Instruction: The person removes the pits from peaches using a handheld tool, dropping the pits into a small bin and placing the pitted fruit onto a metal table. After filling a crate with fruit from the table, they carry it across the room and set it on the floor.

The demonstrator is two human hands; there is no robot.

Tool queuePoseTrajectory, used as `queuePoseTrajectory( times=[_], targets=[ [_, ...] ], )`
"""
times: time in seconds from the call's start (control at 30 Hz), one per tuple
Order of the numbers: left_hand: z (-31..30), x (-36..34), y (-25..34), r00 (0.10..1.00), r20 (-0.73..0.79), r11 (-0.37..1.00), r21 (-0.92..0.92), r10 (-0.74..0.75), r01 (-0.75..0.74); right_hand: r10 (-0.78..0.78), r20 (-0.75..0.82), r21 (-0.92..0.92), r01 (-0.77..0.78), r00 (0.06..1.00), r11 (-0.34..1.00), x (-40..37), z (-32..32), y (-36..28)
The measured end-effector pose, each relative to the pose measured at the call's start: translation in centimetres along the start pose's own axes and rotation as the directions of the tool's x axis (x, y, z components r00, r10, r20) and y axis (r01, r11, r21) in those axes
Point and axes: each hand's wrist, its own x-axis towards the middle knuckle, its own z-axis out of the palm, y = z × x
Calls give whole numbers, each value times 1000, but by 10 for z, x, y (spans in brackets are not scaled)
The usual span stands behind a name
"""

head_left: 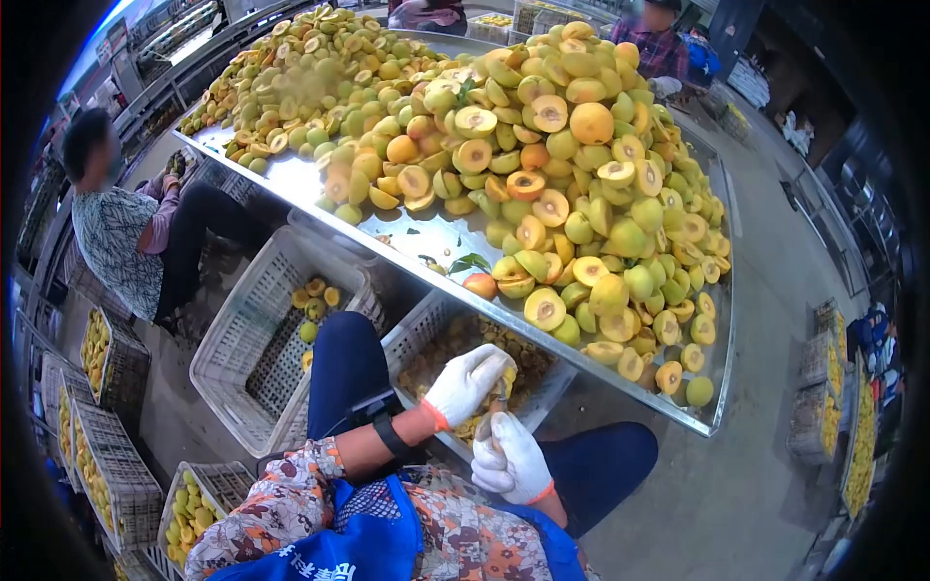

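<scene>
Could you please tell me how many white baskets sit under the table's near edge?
2. The sparse basket lies left of the left leg; the fuller basket sits between the legs, under the left hand. Others may be hidden beneath the table.

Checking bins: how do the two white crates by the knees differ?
The left crate holds few whole fruits, floor mostly bare; the right crate is covered with small brownish pieces. The left crate shows almost whole; the right crate is partly hidden under the table. Both white mesh.
</scene>
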Motion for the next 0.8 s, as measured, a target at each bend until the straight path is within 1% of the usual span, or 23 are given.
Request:
queuePoseTrajectory(
  times=[0.03,0.1,0.17,0.2,0.23,0.3,0.37,0.4,0.43,0.5,0.53,0.57,0.6,0.63,0.67,0.7,0.73,0.77,0.8],
  targets=[
    [1,0,-3,1000,0,1000,-2,0,0,22,25,-13,-21,999,1000,1,-1,-1],
    [4,-4,-13,996,-90,991,-130,-14,2,45,43,-20,-45,998,999,4,-3,0],
    [-1,5,-19,997,-51,998,34,-58,60,0,-44,17,0,999,1000,9,-1,4],
    [-2,10,-25,998,-48,999,31,-38,39,-42,-113,-71,34,993,997,13,1,7],
    [-3,11,-23,985,-22,983,-61,-173,171,-70,-179,-146,44,981,988,15,6,9],
    [-6,6,-11,987,-27,980,-131,-157,152,-55,-121,-127,39,991,991,17,10,6],
    [-6,6,-12,999,-27,952,-304,34,-40,-51,-108,-87,41,993,995,20,9,5],
    [-7,2,6,995,21,917,-386,-100,100,-71,-96,-126,59,993,990,22,7,6],
    [-8,7,-3,998,2,945,-322,-64,62,-91,-129,-196,65,987,979,22,14,4],
    [-10,6,2,998,-47,984,-177,-43,34,-134,-152,-298,84,979,951,25,17,6],
    [-9,5,-5,996,-91,991,-134,20,-32,-126,-160,-289,75,979,955,23,18,6],
    [-6,3,-4,996,-92,991,-132,13,-25,-66,-106,-192,45,992,980,22,18,3],
    [-3,1,0,986,-164,993,-104,43,-61,-12,-43,-97,8,999,995,21,16,0],
    [1,-2,3,968,-239,993,-71,71,-90,-1,-39,-93,-2,999,996,20,14,1],
    [0,-1,5,968,-241,997,-14,72,-77,9,-12,-19,-9,1000,1000,21,10,3],
    [-4,2,-3,986,-166,997,-67,15,-26,22,21,54,-23,1000,998,22,8,4],
    [-7,6,-8,997,-82,985,-172,-18,3,94,25,137,-97,995,986,22,6,0],
    [-9,9,-11,999,3,961,-274,-39,39,104,104,145,-118,989,982,22,4,-1],
    [-9,7,-13,1000,-30,965,-261,-9,1,113,133,150,-133,985,980,21,1,-1]
  ],
)
